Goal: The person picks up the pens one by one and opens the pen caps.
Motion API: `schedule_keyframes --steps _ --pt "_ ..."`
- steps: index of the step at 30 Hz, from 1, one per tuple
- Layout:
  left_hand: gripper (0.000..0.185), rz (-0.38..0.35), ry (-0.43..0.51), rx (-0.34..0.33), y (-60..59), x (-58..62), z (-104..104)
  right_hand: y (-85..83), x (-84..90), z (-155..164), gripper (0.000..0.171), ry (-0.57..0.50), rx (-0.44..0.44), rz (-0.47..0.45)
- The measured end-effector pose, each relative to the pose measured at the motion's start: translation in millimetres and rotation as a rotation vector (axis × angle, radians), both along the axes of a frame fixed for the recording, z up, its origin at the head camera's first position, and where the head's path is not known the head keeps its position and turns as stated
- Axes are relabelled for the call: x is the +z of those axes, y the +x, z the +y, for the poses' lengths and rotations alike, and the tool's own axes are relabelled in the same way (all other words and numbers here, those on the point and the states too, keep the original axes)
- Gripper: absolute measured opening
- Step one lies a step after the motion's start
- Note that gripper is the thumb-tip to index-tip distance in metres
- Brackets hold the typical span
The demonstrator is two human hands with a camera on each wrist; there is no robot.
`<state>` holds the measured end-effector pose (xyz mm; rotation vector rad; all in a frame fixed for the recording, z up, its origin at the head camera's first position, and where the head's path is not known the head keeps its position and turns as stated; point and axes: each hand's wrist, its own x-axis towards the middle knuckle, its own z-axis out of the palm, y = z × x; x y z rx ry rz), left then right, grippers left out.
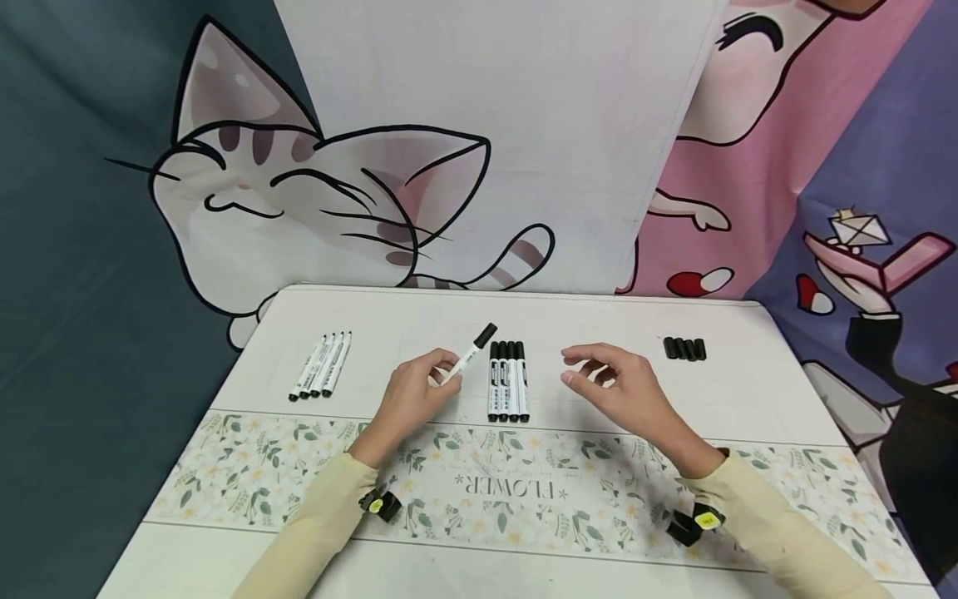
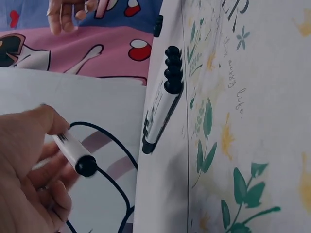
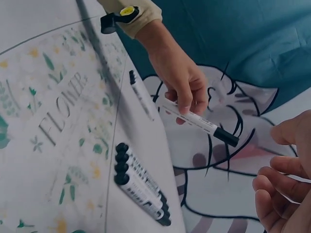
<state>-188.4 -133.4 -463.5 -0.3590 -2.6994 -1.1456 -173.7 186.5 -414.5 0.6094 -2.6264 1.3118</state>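
My left hand [image 1: 414, 389] pinches a white marker [image 1: 466, 363] between thumb and fingers, raised at a slant over the table. Its black cap [image 3: 226, 136] is on and points away from the hand in the right wrist view. Just right of it, several capped markers [image 1: 508, 384] lie side by side in a tidy row. Beyond that row hovers my right hand [image 1: 621, 384], fingers loosely bent, with nothing in it. In the left wrist view, the held marker's black end [image 2: 86, 166] sticks out below the thumb.
Several uncapped markers [image 1: 322, 366] lie in a slanted row at the left, thin tips toward the back. Several loose black caps [image 1: 684, 349] sit together at the right. A flower-printed band [image 1: 516, 466] crosses the white table, and a cartoon cloth [image 1: 509, 108] hangs behind its back edge.
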Motion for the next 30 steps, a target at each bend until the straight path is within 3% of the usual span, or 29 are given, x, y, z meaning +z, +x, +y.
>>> schedule_keyframes --steps 7,17,22,30 --pt "0.020 0.193 -0.013 -0.127 14.6 5.8 1.8 6.1 11.0 -7.6 0.031 -0.021 0.028 0.039" --pt "0.023 0.344 0.003 -0.223 32.5 5.2 13.4 10.1 13.0 -23.4 0.037 -0.075 0.073 0.048" --pt "0.024 0.375 0.021 -0.259 35.3 3.4 18.2 13.6 13.7 -33.6 0.041 -0.057 0.117 0.043" --pt "0.020 0.356 0.004 -0.262 38.2 5.6 22.8 16.6 13.1 -43.1 0.040 -0.027 0.148 0.059"
